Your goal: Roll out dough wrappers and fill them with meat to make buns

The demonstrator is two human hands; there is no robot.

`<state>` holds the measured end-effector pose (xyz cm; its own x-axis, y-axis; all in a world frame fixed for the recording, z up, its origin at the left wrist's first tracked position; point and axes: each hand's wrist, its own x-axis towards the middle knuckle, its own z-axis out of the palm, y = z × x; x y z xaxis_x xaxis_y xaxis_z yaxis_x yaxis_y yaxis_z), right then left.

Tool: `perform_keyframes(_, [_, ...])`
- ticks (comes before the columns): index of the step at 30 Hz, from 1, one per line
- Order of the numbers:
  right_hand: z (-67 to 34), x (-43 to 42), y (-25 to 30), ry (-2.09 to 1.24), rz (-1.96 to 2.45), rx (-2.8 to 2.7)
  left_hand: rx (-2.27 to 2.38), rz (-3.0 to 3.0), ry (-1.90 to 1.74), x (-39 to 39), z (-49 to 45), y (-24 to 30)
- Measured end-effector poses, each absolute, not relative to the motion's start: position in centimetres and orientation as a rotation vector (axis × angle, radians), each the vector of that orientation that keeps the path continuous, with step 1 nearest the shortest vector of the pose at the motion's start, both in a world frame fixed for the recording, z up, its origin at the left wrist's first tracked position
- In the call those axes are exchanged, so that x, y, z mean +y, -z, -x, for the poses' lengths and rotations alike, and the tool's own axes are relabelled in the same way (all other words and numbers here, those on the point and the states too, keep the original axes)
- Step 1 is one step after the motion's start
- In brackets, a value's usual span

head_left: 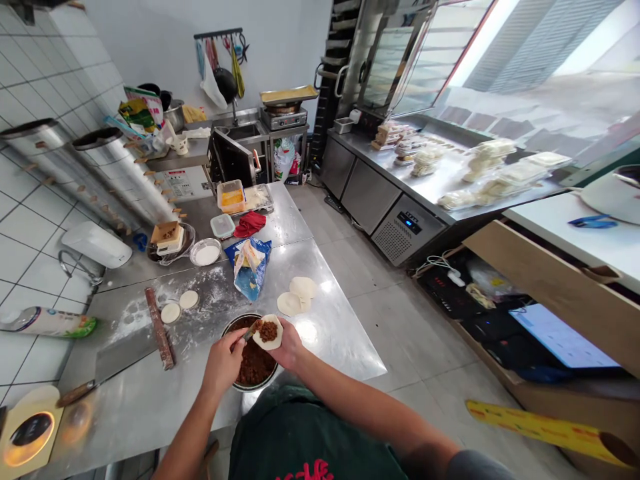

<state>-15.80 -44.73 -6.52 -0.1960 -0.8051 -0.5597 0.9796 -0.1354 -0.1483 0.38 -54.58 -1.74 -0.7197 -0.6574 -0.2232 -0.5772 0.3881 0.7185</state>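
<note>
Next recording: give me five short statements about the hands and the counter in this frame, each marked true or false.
1. The right hand holds a dough round with brown filling on it. True.
2. The left hand is empty. False: it grips a small utensil whose tip reaches the dough round.
3. A bowl of brown filling sits just below both hands. True.
4. The rolling pin stands upright in a sink. False: it lies flat on the floured counter.
5. The red cloth lies on the floor. False: it lies on the counter, beyond the blue bag.
</note>
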Motion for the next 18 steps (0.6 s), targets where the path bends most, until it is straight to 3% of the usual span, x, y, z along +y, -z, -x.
perform_keyframes(3, [15.4,-45.9,5.0,1.754,-0.377,0.508,-2.628,-0.930,0.689,-51.4,0.1,1.6])
perform_keyframes(6, [15.6,-45.9,4.0,1.803,-0.337,0.436,-2.674,-0.813,0.406,-49.4,0.0,1.6])
perform_keyframes(18, [16.0,-44.5,2.4,1.836,-0.360,0.432,-2.805,-0.743,0.327,-49.2,0.9,-0.6])
